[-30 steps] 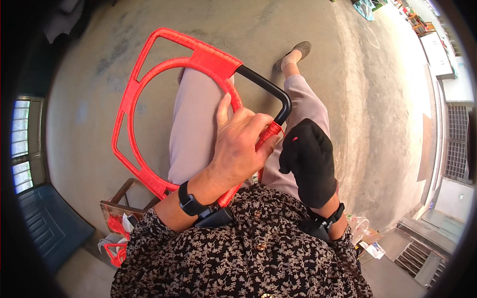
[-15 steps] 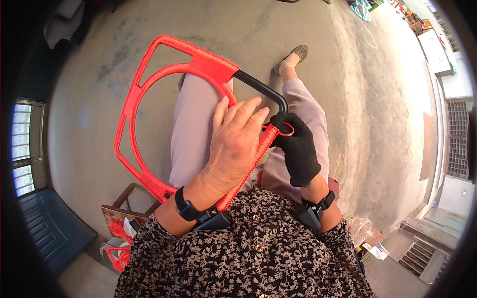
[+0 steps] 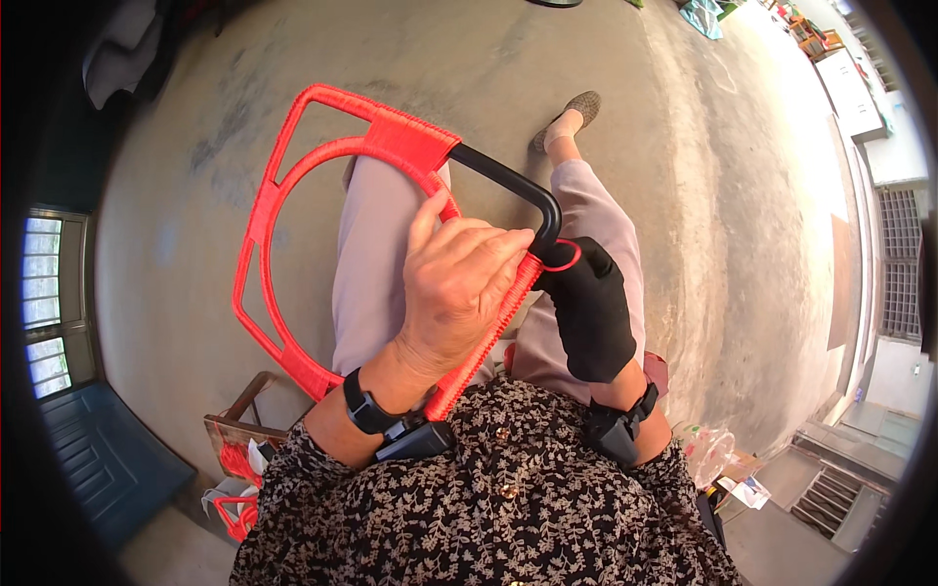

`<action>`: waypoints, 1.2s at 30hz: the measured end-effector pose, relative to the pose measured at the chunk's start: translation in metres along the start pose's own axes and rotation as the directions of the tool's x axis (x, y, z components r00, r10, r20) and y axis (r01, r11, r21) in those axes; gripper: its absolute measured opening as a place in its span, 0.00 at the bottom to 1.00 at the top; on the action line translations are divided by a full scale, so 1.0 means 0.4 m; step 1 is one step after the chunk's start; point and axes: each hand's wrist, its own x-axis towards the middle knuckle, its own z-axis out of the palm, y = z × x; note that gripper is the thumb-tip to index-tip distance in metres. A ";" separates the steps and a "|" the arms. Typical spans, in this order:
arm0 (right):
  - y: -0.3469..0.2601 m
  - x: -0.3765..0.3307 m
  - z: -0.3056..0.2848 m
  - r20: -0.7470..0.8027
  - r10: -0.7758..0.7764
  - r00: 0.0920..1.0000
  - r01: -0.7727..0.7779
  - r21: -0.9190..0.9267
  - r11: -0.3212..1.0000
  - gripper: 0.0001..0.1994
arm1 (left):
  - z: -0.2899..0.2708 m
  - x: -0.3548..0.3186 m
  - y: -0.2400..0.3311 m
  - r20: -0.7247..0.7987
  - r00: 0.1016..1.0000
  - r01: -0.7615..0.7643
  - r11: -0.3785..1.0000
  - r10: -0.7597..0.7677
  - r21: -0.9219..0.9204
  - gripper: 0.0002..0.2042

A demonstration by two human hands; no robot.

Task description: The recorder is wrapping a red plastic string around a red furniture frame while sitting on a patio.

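Left fingers (image 3: 491,250), flatter before, now clamped on frame (image 3: 408,140); cord loop (image 3: 578,254) at gloved right fingers (image 3: 565,285), grip unclear.

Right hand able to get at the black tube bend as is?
Probably yes: the gloved right hand is just below the black tube bend in view, whose outer side looks free. The left hand crowds the inner side; a red cord loop might snag.

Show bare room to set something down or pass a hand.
Bare floor lies right of the right leg and left of the red-wrapped frame; a hand might fit through its ring, beside the left leg. Crowded: left hand and gloved right hand at the frame's black corner, and wooden furniture with red strands, lower left.
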 end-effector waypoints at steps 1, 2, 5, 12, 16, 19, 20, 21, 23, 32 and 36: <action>-0.003 -0.005 0.011 -0.015 -0.070 0.997 0.068 -0.109 0.992 0.11 | 0.001 0.004 -0.004 -0.006 1.000 -0.009 0.999 0.009 -0.046 0.08; -0.004 -0.008 0.021 -0.024 -0.141 0.990 0.132 -0.217 0.967 0.10 | 0.002 0.008 -0.008 -0.011 1.000 -0.018 0.996 0.017 -0.091 0.08; 0.006 -0.011 0.040 -0.062 -0.236 0.970 0.214 -0.246 0.945 0.10 | 0.007 0.015 -0.020 -0.002 1.000 -0.026 0.986 0.026 -0.164 0.08; 0.025 0.009 0.025 0.005 -0.461 0.887 0.404 -0.493 0.771 0.10 | 0.005 0.017 -0.025 0.041 0.999 0.023 0.986 -0.016 -0.165 0.07; 0.005 0.010 0.039 0.087 -0.579 0.811 0.495 -0.631 0.598 0.09 | 0.001 0.014 -0.026 0.047 0.999 -0.013 0.987 0.021 -0.162 0.07; 0.010 0.011 0.047 0.104 -0.630 0.770 0.525 -0.666 0.531 0.08 | 0.003 0.001 -0.028 0.037 0.998 -0.050 0.988 0.056 -0.145 0.08; 0.012 0.011 0.048 0.103 -0.641 0.760 0.521 -0.687 0.507 0.07 | 0.004 -0.004 -0.028 0.035 0.997 -0.070 0.989 0.075 -0.133 0.11; 0.015 0.014 0.045 0.100 -0.641 0.761 0.518 -0.688 0.508 0.07 | -0.003 -0.003 -0.018 0.038 0.996 -0.069 0.988 0.075 -0.135 0.11; 0.023 0.024 0.035 0.100 -0.646 0.757 0.582 -0.551 0.598 0.07 | -0.021 0.004 0.006 0.159 0.987 0.058 0.990 -0.037 -0.128 0.19; -0.022 -0.061 -0.050 0.014 -0.019 1.000 0.022 -0.240 0.971 0.10 | -0.024 0.003 -0.001 0.275 0.958 0.094 0.994 -0.076 -0.051 0.24; -0.057 -0.038 0.008 -0.010 -0.004 1.000 0.004 -0.011 1.000 0.11 | -0.016 -0.008 -0.008 0.284 0.955 0.114 0.991 -0.089 -0.075 0.21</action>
